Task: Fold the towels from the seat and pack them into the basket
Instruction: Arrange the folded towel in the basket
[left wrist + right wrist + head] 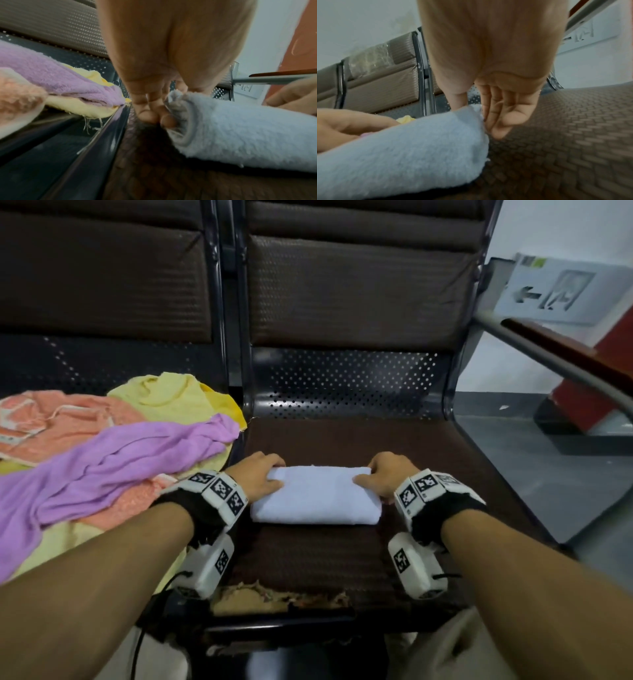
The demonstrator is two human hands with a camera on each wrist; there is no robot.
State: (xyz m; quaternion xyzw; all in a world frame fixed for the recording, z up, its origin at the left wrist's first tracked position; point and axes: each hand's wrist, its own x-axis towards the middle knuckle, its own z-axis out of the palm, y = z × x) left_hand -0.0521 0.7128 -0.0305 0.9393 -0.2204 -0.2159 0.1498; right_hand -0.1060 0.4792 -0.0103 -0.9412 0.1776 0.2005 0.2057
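Observation:
A folded white towel (315, 496) (240, 132) (402, 148) lies flat across the brown woven seat (308, 556). My left hand (260, 474) (150, 112) holds its left end, thumb on top and curled fingers against the layered edge. My right hand (383, 474) (498, 115) holds the right end, thumb on top and fingers running down the edge to the seat. On the seat to the left lies a loose pile: a purple towel (102, 460) (51, 75) over orange (51, 419) and yellow (171, 398) ones. No basket is in view.
A dark metal divider (106, 129) separates the two seats. The seat's front edge is torn, showing foam (274, 597). A grey rail (548, 361) slants past on the right, above grey floor. Padded backrests rise behind both seats.

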